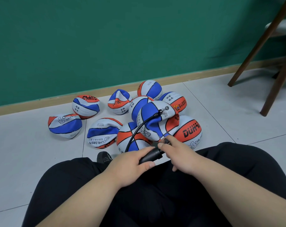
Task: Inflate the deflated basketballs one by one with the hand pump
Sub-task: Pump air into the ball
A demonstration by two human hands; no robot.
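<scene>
Ten basketballs (pixel 65 126) lie on the grey tiled floor (pixel 24 145), close to a green wall (pixel 89 38) with a wooden skirting board (pixel 40 103). All of them have red, white and blue panels. Four lie more to the left, caved in and creased. The other six crowd in a heap just in front of the person's knees, touching one another. One black pump (pixel 151 155) lies over the lap between two hands. The left hand (pixel 130 163) grips its barrel, with the fingers curled round it and the thumb lying along the side. The right hand (pixel 178 154) holds the handle end, thumb and forefinger closed on it and the other fingers loosely bent; the handle itself is mostly hidden. One black hose (pixel 135 131) curves up from the pump and ends at the valve of the dented ball (pixel 153 126) resting on top of the heap, whose skin is sunken around the hose tip. Just to its right, a ball with bold black lettering (pixel 188 131) looks much rounder. One black shoe (pixel 104 157) shows beside the left knee, and black trousers (pixel 155 194) fill the lower part of the view. Two dark wooden chair legs (pixel 260 51) stand on the floor at the right, well apart from the heap.
</scene>
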